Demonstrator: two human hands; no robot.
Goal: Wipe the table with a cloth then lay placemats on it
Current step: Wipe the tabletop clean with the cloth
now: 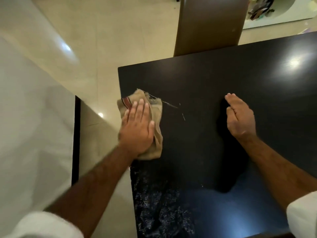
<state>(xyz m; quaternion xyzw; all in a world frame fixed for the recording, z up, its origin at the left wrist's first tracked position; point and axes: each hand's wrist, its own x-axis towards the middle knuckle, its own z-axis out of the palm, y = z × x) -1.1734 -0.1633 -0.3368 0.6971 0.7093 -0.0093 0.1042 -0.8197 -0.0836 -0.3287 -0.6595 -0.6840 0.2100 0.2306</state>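
Observation:
A glossy black table fills the right half of the view. Near its left edge lies a crumpled beige cloth with a dark red stripe. My left hand presses flat on the cloth, fingers straight and together. My right hand rests on the bare tabletop to the right, fingers extended and touching the surface, holding nothing. A few pale streaks mark the table between the two hands. No placemats are in view.
A brown chair back stands at the table's far edge. Cream tiled floor lies to the left, beside a white surface with a dark edge. Clutter sits on a pale rug at top right.

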